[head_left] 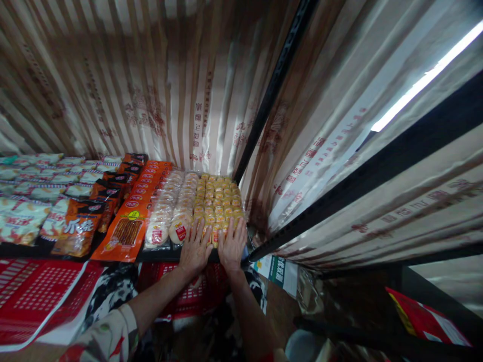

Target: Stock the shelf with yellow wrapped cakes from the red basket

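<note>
At the right end of the shelf (160, 255), left hand (194, 249) and right hand (231, 247) lay with fingers outstretched, ungripping, against yellow-wrapped snack packs (217, 198), probably light, slick, crushable, best cupped from both sides.

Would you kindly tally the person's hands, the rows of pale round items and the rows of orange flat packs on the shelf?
Left hand and right hand, at the yellow packs: 2
Rows of pale round items: 2
Rows of orange flat packs: 1
Total: 5
</note>
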`<state>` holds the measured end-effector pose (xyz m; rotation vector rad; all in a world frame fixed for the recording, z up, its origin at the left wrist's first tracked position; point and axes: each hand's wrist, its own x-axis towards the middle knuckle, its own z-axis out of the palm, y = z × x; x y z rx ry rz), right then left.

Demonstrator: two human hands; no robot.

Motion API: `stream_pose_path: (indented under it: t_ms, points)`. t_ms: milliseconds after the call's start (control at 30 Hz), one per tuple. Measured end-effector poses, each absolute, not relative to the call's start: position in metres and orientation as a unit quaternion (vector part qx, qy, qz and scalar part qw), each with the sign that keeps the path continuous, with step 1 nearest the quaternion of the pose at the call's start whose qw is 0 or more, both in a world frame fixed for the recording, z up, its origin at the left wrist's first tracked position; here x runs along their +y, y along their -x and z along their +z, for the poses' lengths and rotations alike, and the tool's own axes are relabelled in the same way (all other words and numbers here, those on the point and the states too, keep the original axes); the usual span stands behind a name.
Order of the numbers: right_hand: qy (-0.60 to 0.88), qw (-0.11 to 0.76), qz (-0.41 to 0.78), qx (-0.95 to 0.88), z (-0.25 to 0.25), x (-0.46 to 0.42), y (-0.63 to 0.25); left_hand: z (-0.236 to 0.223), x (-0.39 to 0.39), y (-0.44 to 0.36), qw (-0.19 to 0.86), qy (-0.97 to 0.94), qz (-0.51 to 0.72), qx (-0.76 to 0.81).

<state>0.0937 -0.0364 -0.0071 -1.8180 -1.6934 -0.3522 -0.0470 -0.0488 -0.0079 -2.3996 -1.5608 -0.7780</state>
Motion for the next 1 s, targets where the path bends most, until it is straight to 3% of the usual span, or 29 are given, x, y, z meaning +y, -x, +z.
stream_pose_path:
  t_ms: [1000]
  points:
    - [0.72,0.303,-0.099,-0.617,0.0,-0.019,-0.099,0.002,-0.036,0.045,0.101,0.829,-0.222,-0.504]
